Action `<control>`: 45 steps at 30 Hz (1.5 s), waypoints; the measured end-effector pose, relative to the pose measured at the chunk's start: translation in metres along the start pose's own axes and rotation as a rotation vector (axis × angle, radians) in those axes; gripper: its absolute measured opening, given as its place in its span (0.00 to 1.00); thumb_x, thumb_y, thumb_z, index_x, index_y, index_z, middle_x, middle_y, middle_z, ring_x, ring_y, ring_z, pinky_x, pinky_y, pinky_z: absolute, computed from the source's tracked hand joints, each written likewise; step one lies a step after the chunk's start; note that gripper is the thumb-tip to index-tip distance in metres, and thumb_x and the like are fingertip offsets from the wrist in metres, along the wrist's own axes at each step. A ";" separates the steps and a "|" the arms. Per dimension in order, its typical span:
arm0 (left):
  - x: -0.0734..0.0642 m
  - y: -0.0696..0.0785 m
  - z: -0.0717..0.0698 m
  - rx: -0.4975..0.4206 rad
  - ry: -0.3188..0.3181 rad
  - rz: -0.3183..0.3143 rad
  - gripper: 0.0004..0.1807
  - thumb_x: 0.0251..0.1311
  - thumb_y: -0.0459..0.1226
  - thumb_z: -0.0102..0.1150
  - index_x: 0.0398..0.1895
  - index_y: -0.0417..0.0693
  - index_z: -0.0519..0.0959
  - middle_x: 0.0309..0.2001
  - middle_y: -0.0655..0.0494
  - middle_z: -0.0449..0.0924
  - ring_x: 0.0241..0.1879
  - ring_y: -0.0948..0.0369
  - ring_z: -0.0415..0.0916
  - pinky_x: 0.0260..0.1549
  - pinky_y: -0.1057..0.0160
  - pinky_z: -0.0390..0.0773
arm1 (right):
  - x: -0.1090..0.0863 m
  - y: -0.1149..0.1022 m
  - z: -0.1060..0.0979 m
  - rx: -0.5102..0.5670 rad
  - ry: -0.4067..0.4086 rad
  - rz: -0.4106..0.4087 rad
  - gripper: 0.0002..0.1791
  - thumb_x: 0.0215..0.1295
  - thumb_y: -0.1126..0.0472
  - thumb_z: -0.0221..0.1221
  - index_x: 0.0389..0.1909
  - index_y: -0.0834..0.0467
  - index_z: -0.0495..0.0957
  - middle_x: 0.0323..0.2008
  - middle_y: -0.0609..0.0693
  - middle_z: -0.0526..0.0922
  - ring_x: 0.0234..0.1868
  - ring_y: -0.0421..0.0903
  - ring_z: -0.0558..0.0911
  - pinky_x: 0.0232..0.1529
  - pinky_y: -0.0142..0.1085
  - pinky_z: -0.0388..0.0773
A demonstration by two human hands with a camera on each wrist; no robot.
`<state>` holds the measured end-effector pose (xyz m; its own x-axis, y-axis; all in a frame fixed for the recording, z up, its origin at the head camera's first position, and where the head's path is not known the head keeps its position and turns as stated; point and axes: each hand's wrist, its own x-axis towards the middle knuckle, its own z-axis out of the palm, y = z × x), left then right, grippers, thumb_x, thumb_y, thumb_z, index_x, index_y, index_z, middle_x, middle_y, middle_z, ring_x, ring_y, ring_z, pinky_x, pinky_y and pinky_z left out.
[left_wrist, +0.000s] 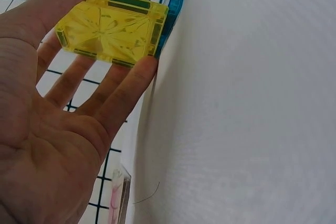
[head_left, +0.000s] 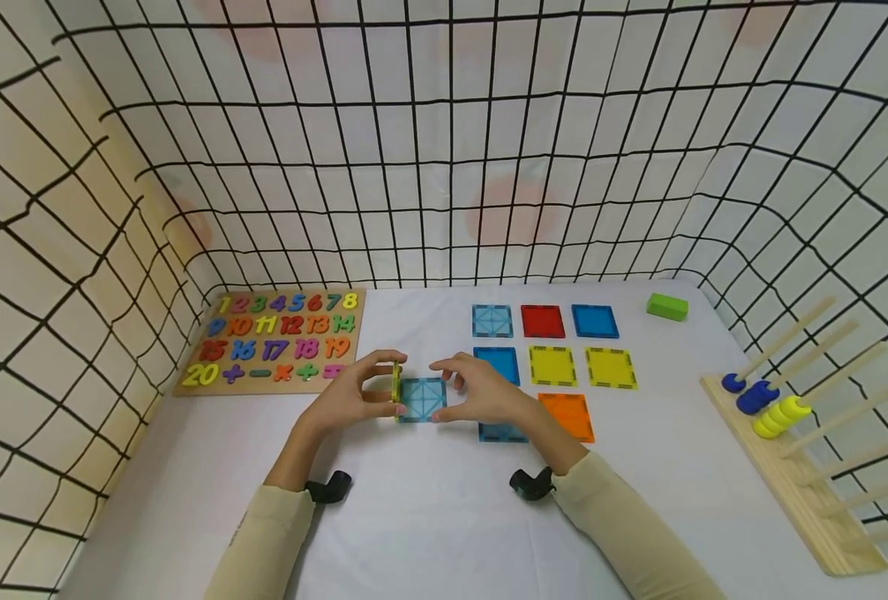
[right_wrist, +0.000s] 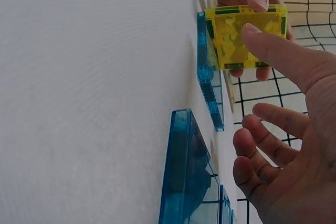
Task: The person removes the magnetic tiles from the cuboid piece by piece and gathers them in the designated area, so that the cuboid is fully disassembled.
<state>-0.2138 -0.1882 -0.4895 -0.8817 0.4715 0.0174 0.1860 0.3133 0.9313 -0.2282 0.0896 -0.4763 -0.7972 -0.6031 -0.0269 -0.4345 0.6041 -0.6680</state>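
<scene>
A yellow magnetic tile (head_left: 396,383) stands upright along the left edge of a light blue magnetic tile (head_left: 423,400) that lies flat on the table. My left hand (head_left: 350,396) holds the yellow tile between thumb and fingers; the left wrist view shows the grip on the tile's opposite edges (left_wrist: 113,30). At the light blue tile's right side is my right hand (head_left: 489,393), thumb and fingers spread apart with nothing between them. Its thumb tip lies close to that tile's near right corner; whether it touches, I cannot tell. The right hand partly covers a blue tile (head_left: 495,358).
Right of the hands lie red (head_left: 542,322), yellow (head_left: 552,366), orange (head_left: 567,417) and more blue tiles. A number puzzle board (head_left: 267,342) is at left. A green block (head_left: 667,307) and a wooden peg stand with rings (head_left: 796,475) are at right. Black wire grid surrounds the table.
</scene>
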 end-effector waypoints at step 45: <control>0.002 -0.005 0.000 0.003 0.012 0.002 0.44 0.53 0.38 0.80 0.72 0.54 0.67 0.74 0.51 0.67 0.73 0.42 0.66 0.58 0.48 0.83 | 0.010 -0.018 0.005 -0.080 0.047 0.077 0.39 0.45 0.48 0.81 0.61 0.52 0.81 0.55 0.50 0.76 0.52 0.47 0.75 0.53 0.40 0.82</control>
<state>-0.2164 -0.1889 -0.4939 -0.8865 0.4622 0.0239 0.1894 0.3151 0.9300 -0.2263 0.0699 -0.4688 -0.8475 -0.5293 -0.0394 -0.4018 0.6884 -0.6039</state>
